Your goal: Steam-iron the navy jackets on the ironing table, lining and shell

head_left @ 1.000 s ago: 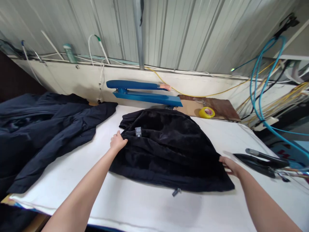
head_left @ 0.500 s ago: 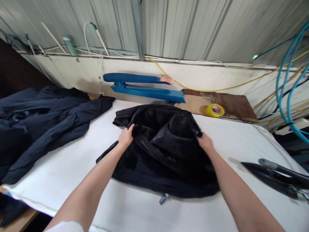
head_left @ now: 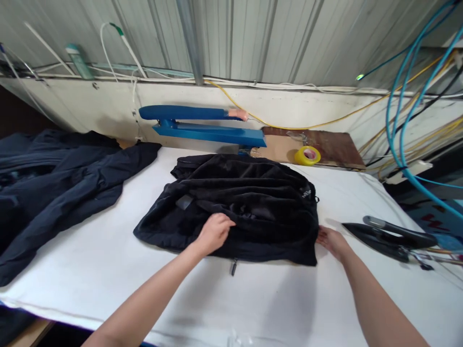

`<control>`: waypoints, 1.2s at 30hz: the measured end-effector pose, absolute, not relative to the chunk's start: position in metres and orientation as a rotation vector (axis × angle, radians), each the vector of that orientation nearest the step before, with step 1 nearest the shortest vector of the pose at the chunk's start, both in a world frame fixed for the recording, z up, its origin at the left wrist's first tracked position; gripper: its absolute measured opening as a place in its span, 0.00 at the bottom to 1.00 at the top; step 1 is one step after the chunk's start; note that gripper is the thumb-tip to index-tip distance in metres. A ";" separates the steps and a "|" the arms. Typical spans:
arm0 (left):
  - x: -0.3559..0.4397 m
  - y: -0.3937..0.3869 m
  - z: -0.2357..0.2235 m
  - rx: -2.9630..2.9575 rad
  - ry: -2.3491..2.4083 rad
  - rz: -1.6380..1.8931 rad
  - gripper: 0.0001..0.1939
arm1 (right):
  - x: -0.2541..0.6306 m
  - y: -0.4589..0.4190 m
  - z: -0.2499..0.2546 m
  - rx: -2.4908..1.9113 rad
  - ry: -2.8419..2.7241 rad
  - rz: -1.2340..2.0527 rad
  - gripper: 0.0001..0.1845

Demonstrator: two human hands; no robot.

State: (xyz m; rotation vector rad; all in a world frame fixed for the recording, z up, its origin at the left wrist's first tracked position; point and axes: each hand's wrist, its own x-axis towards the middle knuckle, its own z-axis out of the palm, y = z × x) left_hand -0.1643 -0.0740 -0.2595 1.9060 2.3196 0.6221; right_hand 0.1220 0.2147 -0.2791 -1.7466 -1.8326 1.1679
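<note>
Left hand [head_left: 216, 232]: fingers curl together over black plush-lined garment [head_left: 249, 207], pinch unclear | right hand [head_left: 333, 242]: fingers at its side edge, grip unclear | garment lies rumpled beneath left fingers, left of right fingers | black pointed iron [head_left: 376, 244] rests rightward of both | white cloth-covered bench [head_left: 108, 258] below
</note>
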 end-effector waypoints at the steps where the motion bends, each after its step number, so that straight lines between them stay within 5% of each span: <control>1: -0.151 -0.074 -0.265 1.953 2.205 0.563 0.21 | 0.126 0.205 -0.277 -1.751 -1.844 1.244 0.13; 7: -0.114 -0.074 -0.282 1.908 2.234 0.331 0.30 | 0.145 0.163 -0.261 -1.989 -2.095 0.571 0.21; 11: -0.109 -0.074 -0.274 1.899 2.207 0.302 0.31 | 0.163 0.142 -0.268 -2.195 -2.222 0.486 0.25; 16: -0.080 -0.055 -0.264 2.107 1.928 0.562 0.16 | 0.158 0.125 -0.272 -2.078 -2.142 0.527 0.27; 24: -0.010 -0.017 -0.270 2.190 1.976 0.221 0.19 | 0.173 0.117 -0.274 -1.860 -2.292 0.742 0.14; 30: 0.007 -0.020 -0.270 2.143 1.795 0.085 0.31 | 0.192 0.112 -0.269 -1.921 -2.537 0.721 0.15; 36: 0.022 0.000 -0.274 2.228 1.698 0.206 0.16 | 0.179 0.113 -0.266 -1.486 -2.727 0.088 0.09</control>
